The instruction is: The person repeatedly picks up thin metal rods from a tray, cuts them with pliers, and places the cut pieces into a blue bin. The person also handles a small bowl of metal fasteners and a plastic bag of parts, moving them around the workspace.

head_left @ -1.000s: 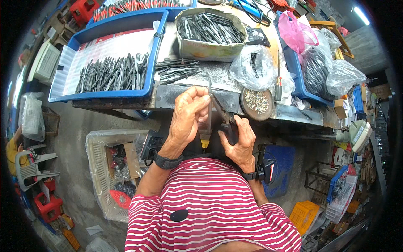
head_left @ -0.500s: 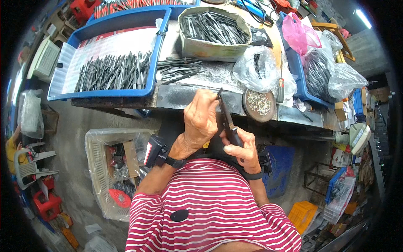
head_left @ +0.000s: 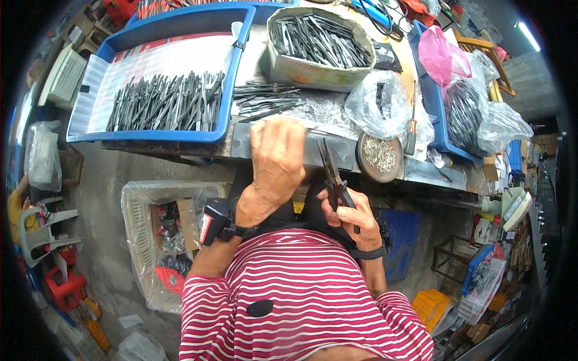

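Observation:
My right hand (head_left: pixel 358 219) is wrapped round the handles of dark long-nose pliers (head_left: pixel 332 174). Their jaws point up toward the bench, parted, with nothing between them. Beside them, my left hand (head_left: pixel 277 159) is closed, knuckles up, over the bench's front edge. A thin dark tip shows just right of its fingers; what it grips is mostly hidden. Beyond that hand, slim black metal-and-plastic pieces (head_left: pixel 265 99) lie in a loose pile. A round dish (head_left: pixel 363 157) of small shiny metal parts is right of the pliers.
Rows of similar black pieces fill a blue tray (head_left: pixel 224 120) at the left. A box (head_left: pixel 319 79) full of them stands behind the pile. Clear plastic bags (head_left: pixel 376 108), a screwdriver (head_left: pixel 412 135) and another blue bin (head_left: pixel 430 96) are at the right. A plastic-lined crate (head_left: pixel 135 240) sits below left.
The pliers have come away from my left hand, moving slightly right and down, and their jaws have opened. My left hand has moved left and turned knuckles up.

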A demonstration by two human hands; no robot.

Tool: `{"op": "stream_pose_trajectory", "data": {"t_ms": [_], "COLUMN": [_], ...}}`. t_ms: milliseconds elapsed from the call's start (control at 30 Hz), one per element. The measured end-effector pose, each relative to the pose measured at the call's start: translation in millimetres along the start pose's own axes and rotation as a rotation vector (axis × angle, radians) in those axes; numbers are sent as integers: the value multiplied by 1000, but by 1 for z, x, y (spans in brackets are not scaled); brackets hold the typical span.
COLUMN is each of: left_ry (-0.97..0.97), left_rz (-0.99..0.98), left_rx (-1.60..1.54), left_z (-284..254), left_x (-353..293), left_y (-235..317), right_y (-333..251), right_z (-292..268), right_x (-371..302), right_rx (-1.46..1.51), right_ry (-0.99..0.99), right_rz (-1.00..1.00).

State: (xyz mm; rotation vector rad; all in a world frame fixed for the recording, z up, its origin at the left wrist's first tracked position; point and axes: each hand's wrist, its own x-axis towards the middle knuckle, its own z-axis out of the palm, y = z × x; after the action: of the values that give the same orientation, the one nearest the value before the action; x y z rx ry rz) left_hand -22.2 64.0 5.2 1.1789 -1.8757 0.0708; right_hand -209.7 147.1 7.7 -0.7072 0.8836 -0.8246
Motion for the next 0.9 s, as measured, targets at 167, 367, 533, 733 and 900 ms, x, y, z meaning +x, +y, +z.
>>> {"op": "stream_pose_trajectory", "data": {"t_ms": [167, 367, 533, 733, 900], "left_ry": [-115, -265, -315, -323, -331], "left_rz": [-321, -222, -219, -165, -91], "left_rx": [-53, 109, 217, 121, 130], "left_z": [3, 22, 30, 31, 28], "left_x": [15, 21, 19, 20, 22], "left_y": [-27, -42, -48, -53, -54], "right_y": [-2, -9, -16, -14, -13], "right_z": [0, 7, 9, 5, 1], "right_x": [9, 15, 18, 23, 24], "right_rx": [-185, -363, -501, -510, -554], "right_ry": [40, 83, 117, 122, 114], "right_rz": [-35, -94, -121, -121, -135]}}
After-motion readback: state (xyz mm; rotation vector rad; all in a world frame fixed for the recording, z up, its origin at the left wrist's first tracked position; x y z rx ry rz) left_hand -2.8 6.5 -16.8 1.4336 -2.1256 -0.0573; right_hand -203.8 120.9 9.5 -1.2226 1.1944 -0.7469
